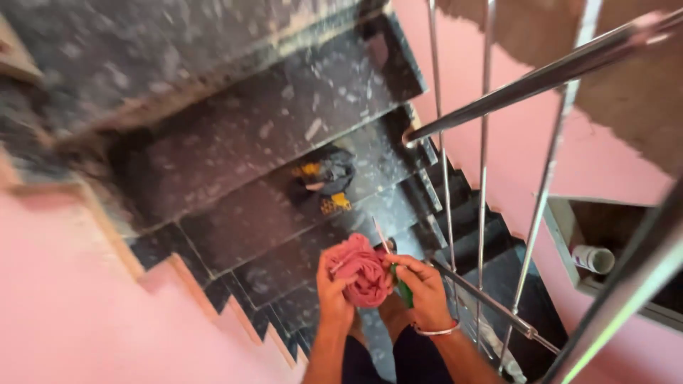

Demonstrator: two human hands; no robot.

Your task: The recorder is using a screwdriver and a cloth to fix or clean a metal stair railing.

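The pink cloth [364,274] is bunched into a ball above the dark stone steps [284,135], apparently gathered but not yet laid to any surface; the left hand [333,290] grips it from below; the right hand [421,284] is closed on its side, pinching a green object [403,291]; the steel railing [491,99] crowds the right, the pink wall [71,313] the left; the steps ahead lie open apart from a dark bundle [324,181] near their right edge.
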